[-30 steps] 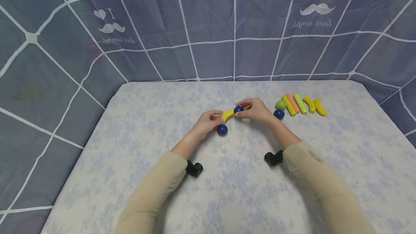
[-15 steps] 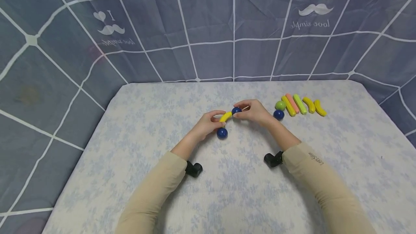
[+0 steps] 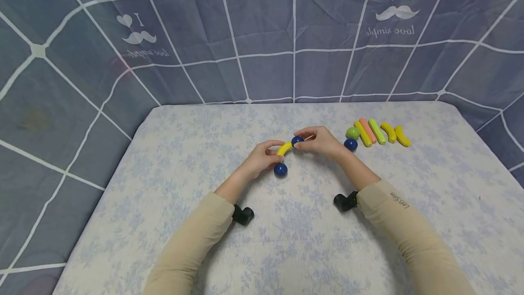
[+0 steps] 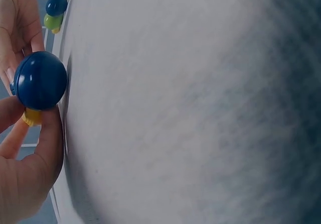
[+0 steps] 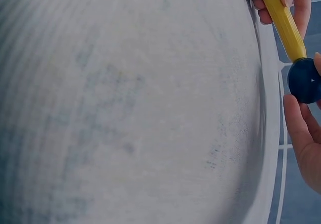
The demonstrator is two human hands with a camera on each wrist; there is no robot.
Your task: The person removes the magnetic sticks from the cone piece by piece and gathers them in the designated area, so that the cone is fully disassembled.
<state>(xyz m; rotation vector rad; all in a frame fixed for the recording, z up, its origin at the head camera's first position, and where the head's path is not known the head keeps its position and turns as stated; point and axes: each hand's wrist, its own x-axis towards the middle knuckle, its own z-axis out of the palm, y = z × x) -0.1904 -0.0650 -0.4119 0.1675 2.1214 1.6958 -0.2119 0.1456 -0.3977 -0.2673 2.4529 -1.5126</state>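
In the head view a curved yellow rod (image 3: 284, 149) links two shiny dark blue balls over the table. My left hand (image 3: 259, 159) pinches this rod close to the nearer blue ball (image 3: 280, 170), which fills much of the hand's side of the left wrist view. At the rod's far end, my right hand (image 3: 322, 142) pinches the other blue ball (image 3: 297, 141) between thumb and fingers. The right wrist view shows the yellow rod (image 5: 285, 25) meeting that blue ball (image 5: 303, 81).
Back right on the table (image 3: 311, 240) lie a green ball (image 3: 353, 133), a third blue ball (image 3: 350, 144), straight rods in yellow, salmon (image 3: 367, 130) and light green (image 3: 377, 131), and two curved yellow rods (image 3: 402, 136). A grey-blue curtain (image 3: 266, 35) hangs behind.
The rod with its two balls has shifted slightly toward the person, and the farther ball has moved a little left. Both hands keep their holds.
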